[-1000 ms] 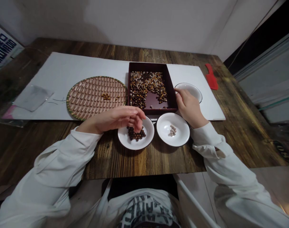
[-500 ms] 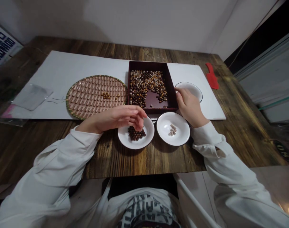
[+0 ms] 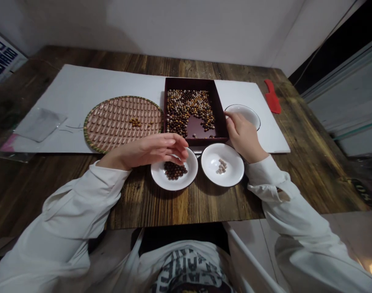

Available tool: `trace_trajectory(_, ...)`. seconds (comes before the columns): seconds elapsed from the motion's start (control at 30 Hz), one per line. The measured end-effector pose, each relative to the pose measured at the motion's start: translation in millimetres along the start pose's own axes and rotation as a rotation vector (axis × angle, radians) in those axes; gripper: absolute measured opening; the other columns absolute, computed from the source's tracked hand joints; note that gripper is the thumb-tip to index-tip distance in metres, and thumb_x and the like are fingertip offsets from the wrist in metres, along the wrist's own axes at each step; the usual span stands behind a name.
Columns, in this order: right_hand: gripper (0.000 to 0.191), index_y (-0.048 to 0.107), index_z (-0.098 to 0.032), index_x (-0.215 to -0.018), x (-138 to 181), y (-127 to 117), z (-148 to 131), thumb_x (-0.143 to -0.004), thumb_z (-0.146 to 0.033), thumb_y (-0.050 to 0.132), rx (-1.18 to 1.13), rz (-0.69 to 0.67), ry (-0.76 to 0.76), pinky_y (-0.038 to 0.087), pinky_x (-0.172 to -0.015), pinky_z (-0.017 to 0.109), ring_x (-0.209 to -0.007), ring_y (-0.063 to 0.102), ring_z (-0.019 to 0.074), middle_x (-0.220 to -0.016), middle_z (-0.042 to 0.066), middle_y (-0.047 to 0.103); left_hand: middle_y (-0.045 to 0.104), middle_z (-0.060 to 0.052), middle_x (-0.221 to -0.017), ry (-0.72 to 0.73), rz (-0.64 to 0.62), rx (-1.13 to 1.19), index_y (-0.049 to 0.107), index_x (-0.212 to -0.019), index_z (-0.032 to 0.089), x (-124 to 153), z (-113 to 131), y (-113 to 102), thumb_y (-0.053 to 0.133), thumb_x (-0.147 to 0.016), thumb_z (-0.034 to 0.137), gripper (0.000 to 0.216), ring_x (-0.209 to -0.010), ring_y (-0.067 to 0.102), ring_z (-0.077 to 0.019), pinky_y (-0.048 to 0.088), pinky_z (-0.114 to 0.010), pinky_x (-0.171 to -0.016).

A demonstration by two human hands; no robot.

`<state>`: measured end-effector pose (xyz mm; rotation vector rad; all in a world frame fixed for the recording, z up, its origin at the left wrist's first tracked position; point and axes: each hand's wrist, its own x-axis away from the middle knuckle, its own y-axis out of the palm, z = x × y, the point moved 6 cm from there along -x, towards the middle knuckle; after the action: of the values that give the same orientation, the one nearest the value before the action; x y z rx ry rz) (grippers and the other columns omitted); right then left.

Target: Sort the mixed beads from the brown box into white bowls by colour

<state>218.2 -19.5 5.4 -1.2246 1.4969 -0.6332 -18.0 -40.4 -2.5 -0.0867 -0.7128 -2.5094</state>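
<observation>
My left hand (image 3: 152, 150) hovers over the left white bowl (image 3: 190, 177), its fingers loosely bent and apart, with nothing visible in them. Small dark brown beads (image 3: 175, 171) lie in that bowl. A few pale beads (image 3: 222, 166) rest in the white bowl (image 3: 235, 158) beside it. My right hand (image 3: 243, 136) grips the right wall of a dark maroon box (image 3: 201, 129), its fingers partly hidden. Mixed brown, yellow and pale beads (image 3: 189, 106) cover most of the box floor; the near right part is bare.
An oval woven tray (image 3: 109, 122) holds a few yellow-brown beads (image 3: 135, 122), left of the box. A third white bowl (image 3: 248, 115) stands behind my right hand. Tray and box rest on a white board (image 3: 119, 81). Further out are a red comb-like piece (image 3: 273, 99) and a clear plastic bag (image 3: 41, 124).
My left hand's fingers have opened out and lifted slightly above the dark beads. My right hand keeps its place at the box.
</observation>
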Motion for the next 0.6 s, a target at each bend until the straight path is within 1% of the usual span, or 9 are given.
trace_trajectory(0.07,0.058,0.057,-0.022,-0.124,0.0,-0.3,-0.3,-0.098,-0.054,0.016,-0.003,0.000,0.000,0.047,-0.087,0.046,-0.105,0.060,0.0309,-0.112,0.013,0.066,0.069,-0.010,-0.095,0.043,0.042,0.017,0.068,-0.097,0.016,-1.3,1.4,-2.2,0.066,-0.081,0.030,0.022,-0.091,0.066,-0.0217,0.052,-0.036,-0.086)
trace_trajectory(0.13,0.058,0.057,-0.021,-0.124,-0.1,-0.3,-0.6,-0.098,-0.053,0.016,-0.001,-0.011,0.005,0.047,-0.087,0.047,-0.105,0.060,0.0316,-0.112,0.014,0.065,0.069,-0.008,-0.091,0.139,0.118,0.041,0.067,-0.095,0.015,-2.3,6.3,-6.9,0.066,-0.079,0.026,0.019,-0.088,0.066,-0.0196,0.052,-0.035,-0.086)
trace_trajectory(0.27,0.059,0.056,-0.020,-0.125,-0.4,-0.4,-1.1,-0.098,-0.053,0.015,0.013,-0.031,0.021,0.046,-0.087,0.047,-0.105,0.060,0.0315,-0.112,0.014,0.065,0.067,-0.002,-0.085,0.373,0.327,0.085,0.065,-0.090,0.019,-0.7,19.1,-22.9,0.062,-0.079,0.021,0.012,-0.084,0.064,-0.0144,0.051,-0.031,-0.086)
trace_trajectory(0.33,0.057,0.056,-0.021,-0.124,-0.2,-0.2,-1.2,-0.099,-0.052,0.016,0.010,-0.031,0.021,0.046,-0.088,0.047,-0.105,0.060,0.0309,-0.111,0.014,0.065,0.066,-0.001,-0.085,0.491,0.445,0.023,0.065,-0.087,0.019,2.6,25.3,-32.2,0.059,-0.081,0.019,0.008,-0.085,0.063,-0.0140,0.050,-0.031,-0.088)
trace_trajectory(0.37,0.056,0.056,-0.021,-0.124,-0.1,-0.1,-1.3,-0.099,-0.051,0.016,0.004,-0.026,0.018,0.046,-0.089,0.047,-0.105,0.060,0.0306,-0.111,0.013,0.064,0.066,-0.001,-0.086,0.552,0.506,-0.055,0.064,-0.085,0.019,5.2,28.6,-35.9,0.058,-0.081,0.019,0.007,-0.085,0.062,-0.0143,0.049,-0.031,-0.088)
trace_trajectory(0.43,0.053,0.056,-0.023,-0.123,0.2,-0.5,-1.6,-0.099,-0.050,0.018,-0.009,-0.002,0.005,0.046,-0.090,0.047,-0.107,0.059,0.0299,-0.113,0.013,0.063,0.065,-0.002,-0.089,0.622,0.644,-0.328,0.065,-0.085,0.019,10.5,33.8,-39.9,0.058,-0.082,0.018,0.007,-0.088,0.060,-0.0153,0.046,-0.031,-0.090)
trace_trajectory(0.5,0.049,0.056,-0.025,-0.123,0.7,-1.9,-3.0,-0.098,-0.049,0.022,-0.020,0.032,-0.019,0.045,-0.093,0.048,-0.112,0.056,0.0294,-0.120,0.012,0.060,0.064,-0.003,-0.095,0.590,0.739,-0.647,0.066,-0.089,0.020,12.2,35.3,-38.8,0.058,-0.084,0.019,0.009,-0.094,0.058,-0.0171,0.043,-0.030,-0.093)
trace_trajectory(0.53,0.046,0.055,-0.026,-0.124,0.9,-3.0,-4.2,-0.098,-0.049,0.025,-0.023,0.049,-0.035,0.045,-0.095,0.049,-0.115,0.054,0.0294,-0.123,0.012,0.058,0.064,-0.003,-0.098,0.553,0.755,-0.779,0.066,-0.091,0.020,11.5,34.7,-37.0,0.058,-0.084,0.020,0.011,-0.097,0.057,-0.0183,0.041,-0.030,-0.094)
trace_trajectory(0.6,0.042,0.054,-0.027,-0.127,1.6,-5.8,-8.1,-0.097,-0.047,0.030,-0.028,0.067,-0.068,0.042,-0.099,0.052,-0.121,0.050,0.0297,-0.129,0.011,0.054,0.064,-0.004,-0.101,0.485,0.736,-0.954,0.066,-0.094,0.020,8.6,32.6,-32.4,0.057,-0.085,0.022,0.013,-0.101,0.055,-0.0205,0.038,-0.032,-0.097)
